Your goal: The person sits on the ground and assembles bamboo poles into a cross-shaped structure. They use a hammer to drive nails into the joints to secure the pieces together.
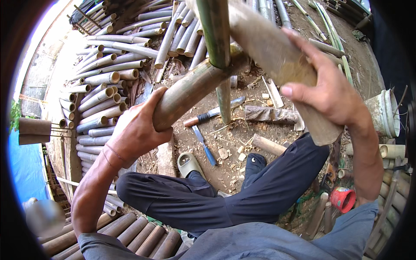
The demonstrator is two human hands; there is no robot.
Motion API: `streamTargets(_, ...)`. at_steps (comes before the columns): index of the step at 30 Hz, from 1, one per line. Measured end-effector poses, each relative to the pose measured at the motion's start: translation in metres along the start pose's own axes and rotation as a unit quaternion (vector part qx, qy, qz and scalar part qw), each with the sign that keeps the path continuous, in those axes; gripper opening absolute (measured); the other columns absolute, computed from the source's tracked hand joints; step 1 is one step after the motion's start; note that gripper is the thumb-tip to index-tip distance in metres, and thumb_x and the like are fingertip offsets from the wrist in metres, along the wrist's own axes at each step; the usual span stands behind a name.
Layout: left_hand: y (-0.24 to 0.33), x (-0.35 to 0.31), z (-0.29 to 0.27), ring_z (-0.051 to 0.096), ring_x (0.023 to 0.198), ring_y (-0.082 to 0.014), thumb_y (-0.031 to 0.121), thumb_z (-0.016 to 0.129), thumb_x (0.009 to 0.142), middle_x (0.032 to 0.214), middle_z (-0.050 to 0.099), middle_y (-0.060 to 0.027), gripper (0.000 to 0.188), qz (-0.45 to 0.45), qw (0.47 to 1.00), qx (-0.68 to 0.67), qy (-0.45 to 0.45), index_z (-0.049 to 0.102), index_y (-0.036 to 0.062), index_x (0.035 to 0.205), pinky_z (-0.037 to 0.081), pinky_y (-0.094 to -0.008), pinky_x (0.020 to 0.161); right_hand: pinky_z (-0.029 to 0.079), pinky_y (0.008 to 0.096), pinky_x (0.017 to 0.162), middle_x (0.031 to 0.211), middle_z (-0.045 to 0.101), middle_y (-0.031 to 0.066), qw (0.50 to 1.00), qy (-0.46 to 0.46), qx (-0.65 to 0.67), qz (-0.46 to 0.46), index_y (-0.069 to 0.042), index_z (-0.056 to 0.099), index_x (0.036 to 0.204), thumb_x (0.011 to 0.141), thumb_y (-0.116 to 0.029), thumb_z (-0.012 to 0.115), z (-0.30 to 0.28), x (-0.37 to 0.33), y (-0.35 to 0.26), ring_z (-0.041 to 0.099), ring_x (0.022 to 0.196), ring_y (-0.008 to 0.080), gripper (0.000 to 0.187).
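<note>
- Gripping: left hand [139, 121], fingers wrapped round a bamboo tube [187, 97].
- Clasping: right hand [327, 89], fingers closed on a wooden block [277, 55].
- Meeting the tube beyond the left fingers: a green pole [215, 32].

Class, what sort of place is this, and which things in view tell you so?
Probably a bamboo workshop: stacks of cut bamboo poles, a large knife lying on the ground, and pale chips scattered nearby.

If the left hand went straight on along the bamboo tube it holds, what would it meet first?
Probably the green pole crossing the bamboo tube ahead of the left hand, though depth is hard to judge from this single view.
</note>
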State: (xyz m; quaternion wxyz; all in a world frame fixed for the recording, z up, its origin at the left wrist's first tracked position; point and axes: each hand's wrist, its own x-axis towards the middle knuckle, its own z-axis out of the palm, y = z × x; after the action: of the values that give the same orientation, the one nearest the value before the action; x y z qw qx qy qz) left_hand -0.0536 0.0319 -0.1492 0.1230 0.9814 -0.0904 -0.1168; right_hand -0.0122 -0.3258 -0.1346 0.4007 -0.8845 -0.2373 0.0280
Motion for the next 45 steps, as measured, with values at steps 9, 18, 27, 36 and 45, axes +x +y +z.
streamTargets(9, -0.019, 0.006, 0.023, 0.065, 0.099, -0.0403, 0.021, 0.074, 0.068, 0.108, 0.063, -0.0291, 0.086, -0.022, 0.999, -0.025, -0.043, 0.036, 0.0103, 0.145, 0.049, -0.0438, 0.089, 0.033, 0.0362, 0.113, 0.143, 0.046, 0.024, 0.989, -0.044, -0.14, 0.02, -0.002, 0.026, 0.152, 0.079, -0.026, 0.073, 0.022, 0.014, 0.008, 0.049, 0.13, 0.0306, 0.09)
streamTargets(18, -0.022, 0.013, 0.035, 0.065, 0.096, -0.0407, 0.021, 0.074, 0.066, 0.105, 0.064, -0.0271, 0.085, 0.02, 0.999, -0.03, -0.019, 0.038, 0.0078, 0.142, 0.049, -0.0445, 0.086, 0.037, 0.0367, 0.11, 0.136, 0.051, 0.0244, 0.991, 0.081, 0.034, -0.099, 0.003, 0.032, 0.148, 0.081, -0.026, 0.072, -0.001, 0.017, 0.015, 0.052, 0.126, 0.0301, 0.083)
streamTargets(27, -0.022, 0.008, 0.05, 0.063, 0.099, -0.0436, 0.025, 0.076, 0.067, 0.107, 0.063, -0.0293, 0.088, 0.004, 0.997, -0.037, -0.062, 0.035, 0.007, 0.143, 0.048, -0.0461, 0.088, 0.032, 0.0399, 0.115, 0.148, 0.041, 0.0249, 0.999, 0.018, -0.039, -0.01, -0.003, 0.027, 0.152, 0.077, -0.024, 0.074, 0.039, -0.004, 0.042, 0.044, 0.135, 0.0351, 0.091)
streamTargets(36, -0.028, 0.005, 0.053, 0.06, 0.103, -0.0456, 0.021, 0.072, 0.065, 0.108, 0.061, -0.0304, 0.088, 0.0, 0.997, -0.056, -0.052, 0.034, 0.0067, 0.143, 0.047, -0.0456, 0.091, 0.027, 0.0358, 0.116, 0.151, 0.037, 0.0181, 0.99, 0.108, 0.077, 0.051, -0.001, 0.024, 0.153, 0.076, -0.015, 0.07, 0.0, -0.059, 0.066, 0.038, 0.139, 0.0259, 0.091)
streamTargets(45, -0.017, 0.002, 0.073, 0.059, 0.108, -0.0456, 0.015, 0.068, 0.066, 0.115, 0.06, -0.0304, 0.09, 0.033, 0.993, -0.111, -0.022, 0.03, 0.0046, 0.146, 0.047, -0.0461, 0.095, 0.039, 0.0454, 0.108, 0.138, 0.048, 0.0294, 0.875, 0.18, -0.151, 0.422, -0.008, 0.019, 0.155, 0.077, -0.013, 0.071, 0.104, -0.26, 0.235, 0.049, 0.128, 0.0433, 0.094)
